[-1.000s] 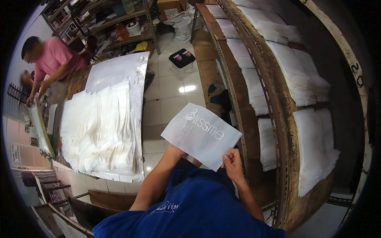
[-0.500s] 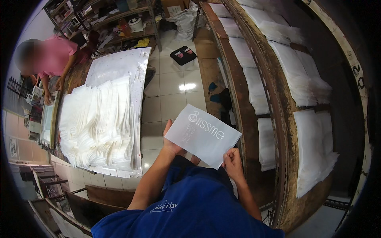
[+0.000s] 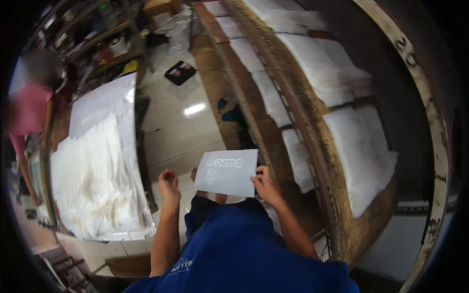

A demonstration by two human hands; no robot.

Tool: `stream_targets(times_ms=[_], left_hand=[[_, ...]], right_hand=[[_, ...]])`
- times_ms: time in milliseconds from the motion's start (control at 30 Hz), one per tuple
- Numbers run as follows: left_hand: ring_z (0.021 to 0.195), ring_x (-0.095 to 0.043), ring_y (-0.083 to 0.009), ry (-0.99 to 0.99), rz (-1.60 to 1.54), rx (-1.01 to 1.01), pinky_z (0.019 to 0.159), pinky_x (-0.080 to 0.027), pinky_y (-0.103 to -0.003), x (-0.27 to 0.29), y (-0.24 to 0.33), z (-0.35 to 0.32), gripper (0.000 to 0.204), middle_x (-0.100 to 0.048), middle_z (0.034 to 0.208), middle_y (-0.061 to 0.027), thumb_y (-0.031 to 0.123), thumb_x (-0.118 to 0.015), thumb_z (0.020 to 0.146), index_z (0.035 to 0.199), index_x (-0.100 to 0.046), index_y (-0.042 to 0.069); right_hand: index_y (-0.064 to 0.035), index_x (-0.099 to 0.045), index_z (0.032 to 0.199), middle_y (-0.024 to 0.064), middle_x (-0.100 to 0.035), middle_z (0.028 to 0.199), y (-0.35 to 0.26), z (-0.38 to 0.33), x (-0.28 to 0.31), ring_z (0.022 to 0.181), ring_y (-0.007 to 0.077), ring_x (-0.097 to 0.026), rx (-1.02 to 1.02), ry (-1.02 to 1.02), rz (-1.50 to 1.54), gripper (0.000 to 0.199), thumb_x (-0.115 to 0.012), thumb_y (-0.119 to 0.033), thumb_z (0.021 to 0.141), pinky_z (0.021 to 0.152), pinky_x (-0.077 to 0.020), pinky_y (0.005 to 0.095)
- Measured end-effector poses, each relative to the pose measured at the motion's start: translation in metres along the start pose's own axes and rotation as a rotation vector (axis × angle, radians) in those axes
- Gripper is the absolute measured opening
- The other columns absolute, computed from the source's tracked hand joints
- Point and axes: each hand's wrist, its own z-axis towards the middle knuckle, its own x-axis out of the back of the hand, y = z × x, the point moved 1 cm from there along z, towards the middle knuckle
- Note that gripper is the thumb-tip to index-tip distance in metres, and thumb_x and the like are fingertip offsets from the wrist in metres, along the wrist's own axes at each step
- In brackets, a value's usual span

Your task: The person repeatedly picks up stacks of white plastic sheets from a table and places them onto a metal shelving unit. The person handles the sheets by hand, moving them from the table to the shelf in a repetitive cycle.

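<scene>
A flat, frosted white plastic bag (image 3: 228, 175) printed with white lettering hangs in front of my body. My right hand (image 3: 264, 185) pinches it at its right edge, thumb and fingers closed on the plastic. Off to the left of the bag, my left hand (image 3: 169, 186) is raised and touches nothing. Its fingers are loosely curled and slightly blurred, with no object visible in them. The bag's left edge overlaps the view of my foot and leg below.
Left of me, a table bears a fanned pile of white bags (image 3: 93, 180). A co-worker in a pink top (image 3: 31, 110) stands beyond it. Stacked frosted bags (image 3: 361, 151) lie on a wooden rack (image 3: 337, 200) at right. A black item (image 3: 180, 73) lies on the tiled floor.
My left hand has let go of the bag and moved away left. The bag, held by my right hand alone, has turned more level. The view has swung right; the co-worker is more upright.
</scene>
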Motion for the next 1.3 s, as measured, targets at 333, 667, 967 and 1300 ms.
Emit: stream_targets(times_ms=[333,667,967,1300], left_hand=[[0.092,-0.059,-0.0176,-0.153,0.209,0.170,0.086,-0.043,-0.032,-0.001,-0.011,-0.048,0.023,-0.062,0.097,-0.0037,0.029,-0.052,0.093,0.103,-0.058,0.010],[0.092,-0.058,-0.0146,-0.396,0.379,0.042,0.083,-0.045,-0.031,-0.022,0.001,-0.068,0.029,-0.061,0.098,-0.0030,0.038,-0.051,0.097,0.103,-0.056,0.011],[0.085,-0.060,-0.0136,-0.388,0.409,0.015,0.078,-0.047,-0.028,-0.029,0.016,-0.089,0.024,-0.063,0.094,-0.0038,0.031,-0.049,0.098,0.099,-0.058,0.009],[0.090,-0.061,-0.0154,-0.398,0.506,-0.012,0.082,-0.047,-0.029,-0.025,0.043,-0.111,0.024,-0.064,0.098,-0.0067,0.025,-0.047,0.099,0.103,-0.058,0.005]], right_hand=[[-0.0012,-0.049,0.108,0.0068,-0.062,0.076,0.074,0.009,0.115,0.066,0.0187,-0.058,-0.237,0.754,0.223,0.023,-0.058,-0.017,0.093,0.062,-0.0477,0.0352],[-0.0017,-0.050,0.107,0.0072,-0.061,0.080,0.172,-0.012,0.169,0.065,0.0187,-0.056,-0.437,1.072,0.327,0.022,-0.056,-0.019,0.094,0.060,-0.0471,0.0351],[-0.0021,-0.050,0.106,0.0075,-0.060,0.083,0.205,-0.016,0.169,0.063,0.0187,-0.055,-0.518,1.102,0.304,0.022,-0.055,-0.020,0.094,0.058,-0.0465,0.0350],[-0.0026,-0.050,0.104,0.0079,-0.059,0.086,0.207,-0.029,0.164,0.062,0.0186,-0.054,-0.540,1.110,0.147,0.022,-0.053,-0.022,0.095,0.056,-0.0458,0.0349]])
